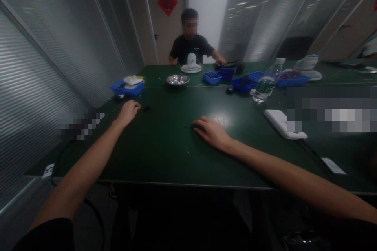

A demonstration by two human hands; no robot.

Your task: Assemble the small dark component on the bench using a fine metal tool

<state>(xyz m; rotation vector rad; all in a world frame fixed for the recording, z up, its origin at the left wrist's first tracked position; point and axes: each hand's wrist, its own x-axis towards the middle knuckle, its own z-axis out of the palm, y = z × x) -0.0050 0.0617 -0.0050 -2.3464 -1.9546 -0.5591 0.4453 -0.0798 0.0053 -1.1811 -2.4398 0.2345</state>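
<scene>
My left hand (127, 113) is raised a little over the left part of the green table, its fingertips pinched together. Whatever they may hold is too small to make out. A small dark patch (146, 108), perhaps a part or a shadow, shows just right of those fingertips. Resting on the table near the middle, my right hand (211, 132) has its fingers closed around a thin, dark, pointed tool (187, 126). Only the tip sticks out to the left; its kind is hidden under the fingers. Tiny pale bits (187, 150) lie in front of that hand.
A blue bin (128, 89) stands back left, a metal bowl (177, 81) at back centre. Blue trays (212, 78), a water bottle (263, 88) and a white power bank-like box (282, 124) are to the right. Across the table, a person (191, 45) sits behind a small fan (191, 62).
</scene>
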